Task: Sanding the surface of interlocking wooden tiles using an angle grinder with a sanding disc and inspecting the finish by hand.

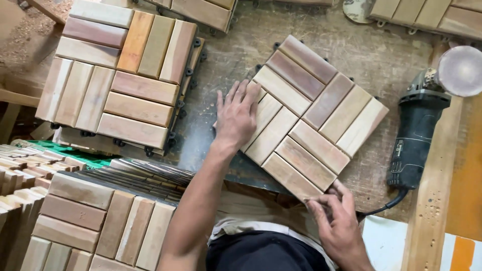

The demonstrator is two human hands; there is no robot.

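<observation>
The workbench (221,55) is a worn, dust-marked surface that carries everything described below.

The stack of tiles (118,75) at upper left and a second stack (95,226) at lower left hold finished pieces of the same pattern, well apart from the work.

The wooden deck tile (309,118) lies flat near the bench centre, turned corner-on to the person. It consists of 12 slats in 4 groups of 3, fixed to a black plastic grid whose tabs show along the upper edges. Judged from this build, the tile is rigid and moderately light. The sanded slat faces probably give little friction to a flat palm, and the plastic tabs are likely the weakest part. Hold is best taken at 2 opposite corners or edges, on wood, not on the tabs.

The angle grinder (419,133), dark green with a sanding disc (461,70), lies on its side just beside the tile's right corner, and its cable runs toward the person.

The left hand (237,116) is spread flat, fingers extended, pressing on the tile's left corner.

The right hand (337,217) pinches the tile's near corner between thumb and fingertips.
</observation>
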